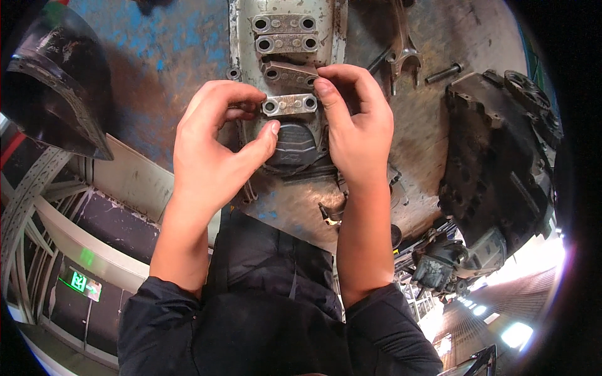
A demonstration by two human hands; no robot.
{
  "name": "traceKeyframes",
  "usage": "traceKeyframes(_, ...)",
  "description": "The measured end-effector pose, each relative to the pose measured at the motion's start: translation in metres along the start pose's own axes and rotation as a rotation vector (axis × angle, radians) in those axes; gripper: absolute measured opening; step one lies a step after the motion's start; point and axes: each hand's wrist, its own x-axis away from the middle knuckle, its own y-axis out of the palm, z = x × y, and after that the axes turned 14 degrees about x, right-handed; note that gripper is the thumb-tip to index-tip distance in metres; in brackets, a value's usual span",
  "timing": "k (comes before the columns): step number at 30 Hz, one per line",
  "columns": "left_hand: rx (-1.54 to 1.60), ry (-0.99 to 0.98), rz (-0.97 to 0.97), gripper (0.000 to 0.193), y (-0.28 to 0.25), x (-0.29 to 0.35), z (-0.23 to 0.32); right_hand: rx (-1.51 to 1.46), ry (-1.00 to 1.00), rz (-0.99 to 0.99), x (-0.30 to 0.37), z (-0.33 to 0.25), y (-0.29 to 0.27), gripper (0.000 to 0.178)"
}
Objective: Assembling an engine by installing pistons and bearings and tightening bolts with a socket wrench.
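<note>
A stained worktop [420, 141] spans the upper frame. The left grip [210, 141] stands wide at the lowest cap [291, 104], upper centre; the right grip [362, 125] pinches the tilted cap [290, 69] above by its right end. Two caps [287, 43] (both level) sit higher on the grey casting [282, 7].

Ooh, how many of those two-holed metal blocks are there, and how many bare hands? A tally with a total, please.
Two-holed metal blocks: 4, counting the tilted block
Bare hands: 2, the left hand and the right hand
Total: 6
</note>
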Motion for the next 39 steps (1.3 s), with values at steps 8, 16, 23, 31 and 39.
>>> traceKeyframes(8, 0.123, -0.096, 0.132, 0.021, 0.005, -0.007, 0.003, -0.059, -0.035, 0.045, 0.005, -0.006, 0.000, 0.019)
traceKeyframes(16, 0.146, -0.123, 0.114, 0.029, 0.010, -0.016, 0.006, 0.060, -0.130, 0.077, 0.001, -0.011, -0.002, 0.021)
traceKeyframes(23, 0.283, -0.174, 0.171, 0.029, 0.018, -0.014, 0.007, 0.043, -0.137, 0.121, -0.002, -0.014, 0.000, 0.022)
traceKeyframes(31, 0.289, -0.176, 0.191, 0.031, 0.018, -0.013, 0.006, 0.018, -0.145, 0.149, 0.000, -0.014, 0.004, 0.020)
traceKeyframes(39, 0.275, -0.147, 0.190, 0.034, 0.017, -0.007, 0.011, 0.003, -0.120, 0.177, -0.001, -0.016, 0.006, 0.018)
